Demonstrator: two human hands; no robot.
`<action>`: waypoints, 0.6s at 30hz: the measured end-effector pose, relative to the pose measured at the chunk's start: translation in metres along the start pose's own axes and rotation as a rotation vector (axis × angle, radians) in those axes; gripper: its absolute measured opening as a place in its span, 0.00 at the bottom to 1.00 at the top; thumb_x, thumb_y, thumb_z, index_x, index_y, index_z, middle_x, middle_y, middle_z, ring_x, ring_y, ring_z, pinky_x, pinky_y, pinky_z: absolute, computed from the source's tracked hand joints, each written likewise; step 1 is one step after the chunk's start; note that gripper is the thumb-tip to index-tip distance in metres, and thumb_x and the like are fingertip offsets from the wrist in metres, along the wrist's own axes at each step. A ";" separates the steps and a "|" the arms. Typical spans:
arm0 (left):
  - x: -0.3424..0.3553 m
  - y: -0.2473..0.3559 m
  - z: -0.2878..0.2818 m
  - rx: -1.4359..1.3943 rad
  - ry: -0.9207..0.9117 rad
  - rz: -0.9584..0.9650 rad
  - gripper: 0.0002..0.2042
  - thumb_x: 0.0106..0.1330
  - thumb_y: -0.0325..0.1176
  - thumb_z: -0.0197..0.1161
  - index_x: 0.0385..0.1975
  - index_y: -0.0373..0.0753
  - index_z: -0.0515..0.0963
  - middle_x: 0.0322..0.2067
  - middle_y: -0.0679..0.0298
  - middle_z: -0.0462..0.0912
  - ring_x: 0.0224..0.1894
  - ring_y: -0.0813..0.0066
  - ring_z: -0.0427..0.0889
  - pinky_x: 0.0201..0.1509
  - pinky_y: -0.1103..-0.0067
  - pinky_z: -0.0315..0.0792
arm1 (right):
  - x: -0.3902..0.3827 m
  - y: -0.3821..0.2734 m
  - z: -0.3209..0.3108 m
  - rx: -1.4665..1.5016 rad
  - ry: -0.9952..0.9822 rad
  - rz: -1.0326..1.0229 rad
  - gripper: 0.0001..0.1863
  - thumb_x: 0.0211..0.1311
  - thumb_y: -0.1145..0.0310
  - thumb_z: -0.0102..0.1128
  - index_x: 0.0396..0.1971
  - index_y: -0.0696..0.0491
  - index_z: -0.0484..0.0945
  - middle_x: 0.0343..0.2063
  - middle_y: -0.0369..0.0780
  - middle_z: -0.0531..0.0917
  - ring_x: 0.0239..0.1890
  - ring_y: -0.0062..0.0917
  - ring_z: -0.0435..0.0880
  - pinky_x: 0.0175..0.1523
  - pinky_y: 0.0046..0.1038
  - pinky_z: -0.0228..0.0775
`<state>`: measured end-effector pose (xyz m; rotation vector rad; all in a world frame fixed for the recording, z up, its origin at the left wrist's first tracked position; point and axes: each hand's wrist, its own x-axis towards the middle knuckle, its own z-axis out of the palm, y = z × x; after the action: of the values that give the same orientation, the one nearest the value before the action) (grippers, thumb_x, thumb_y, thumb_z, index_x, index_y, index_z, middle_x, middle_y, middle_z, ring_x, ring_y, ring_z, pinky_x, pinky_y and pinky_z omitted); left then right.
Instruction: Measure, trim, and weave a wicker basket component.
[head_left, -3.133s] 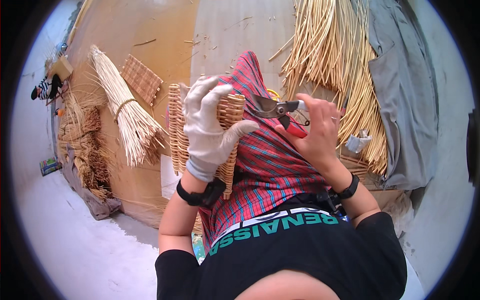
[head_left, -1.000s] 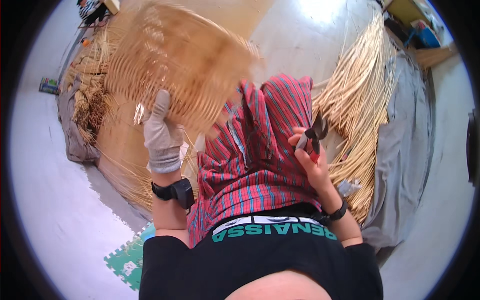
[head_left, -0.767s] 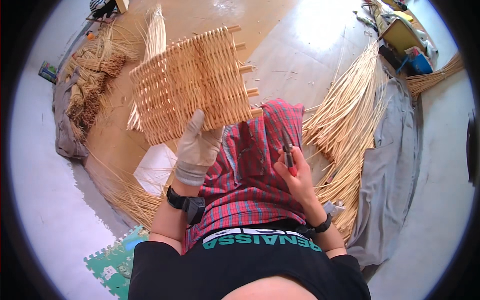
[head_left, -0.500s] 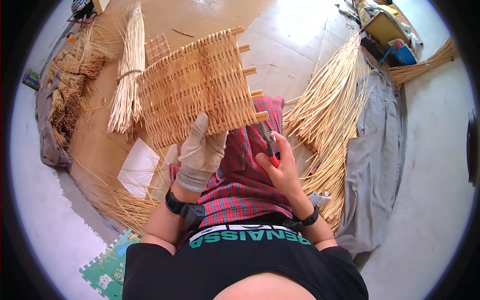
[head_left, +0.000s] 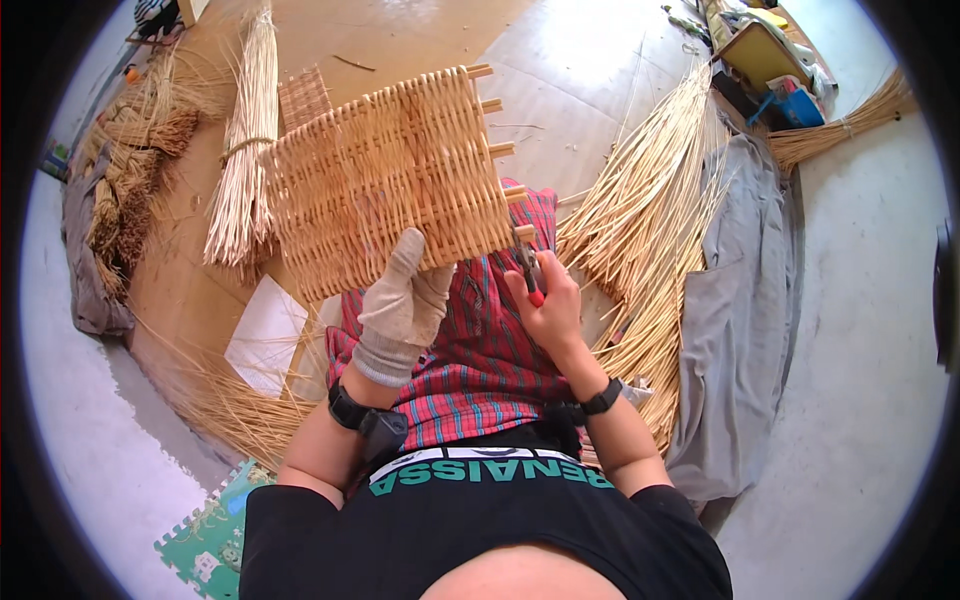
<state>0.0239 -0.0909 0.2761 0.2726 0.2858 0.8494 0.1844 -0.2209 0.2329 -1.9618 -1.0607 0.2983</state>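
Note:
A woven wicker panel (head_left: pixel 390 170) is held up before me, tilted, with several stake ends sticking out along its right edge. My left hand (head_left: pixel 398 315), in a pale knit glove, grips its lower edge, thumb on the near face and the other fingers mostly hidden behind. My bare right hand (head_left: pixel 556 308) is closed around red-handled pruning shears (head_left: pixel 536 296). The shears' jaws are at the lowest stake end, by the panel's lower right corner; whether they touch it I cannot tell.
Loose pale wicker rods (head_left: pixel 640 220) fan out on the right, beside a grey cloth (head_left: pixel 735 330). A tied bundle (head_left: pixel 245 150) stands at the left, near another woven piece (head_left: pixel 303 98). A white sheet (head_left: pixel 265 335) lies left of my checked lap cloth (head_left: pixel 470 375).
My right hand has raised the shears so that their jaws are now at the panel's lowest stake end. The panel has shifted slightly, still in my left hand.

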 end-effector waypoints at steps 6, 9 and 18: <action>-0.002 0.002 0.011 -0.050 0.001 0.003 0.19 0.72 0.28 0.58 0.62 0.37 0.67 0.55 0.56 0.79 0.54 0.64 0.82 0.53 0.72 0.85 | 0.006 -0.022 -0.015 0.360 -0.159 0.056 0.12 0.65 0.63 0.63 0.38 0.55 0.75 0.27 0.33 0.76 0.31 0.18 0.74 0.39 0.24 0.68; -0.001 0.001 0.004 -0.064 -0.035 -0.047 0.19 0.72 0.27 0.58 0.61 0.37 0.67 0.56 0.56 0.78 0.55 0.63 0.82 0.55 0.71 0.84 | 0.000 -0.030 -0.015 0.294 -0.114 -0.023 0.22 0.62 0.56 0.66 0.49 0.54 0.74 0.38 0.44 0.82 0.44 0.39 0.80 0.49 0.36 0.70; 0.003 -0.006 -0.005 0.002 -0.034 0.002 0.20 0.70 0.26 0.60 0.61 0.37 0.67 0.56 0.56 0.78 0.55 0.63 0.82 0.55 0.70 0.84 | 0.017 -0.013 0.001 0.132 -0.066 0.042 0.18 0.62 0.54 0.66 0.36 0.54 0.75 0.21 0.44 0.75 0.26 0.40 0.77 0.32 0.36 0.67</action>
<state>0.0284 -0.0918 0.2693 0.2888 0.2547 0.8455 0.1867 -0.2041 0.2458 -1.8684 -1.0162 0.4480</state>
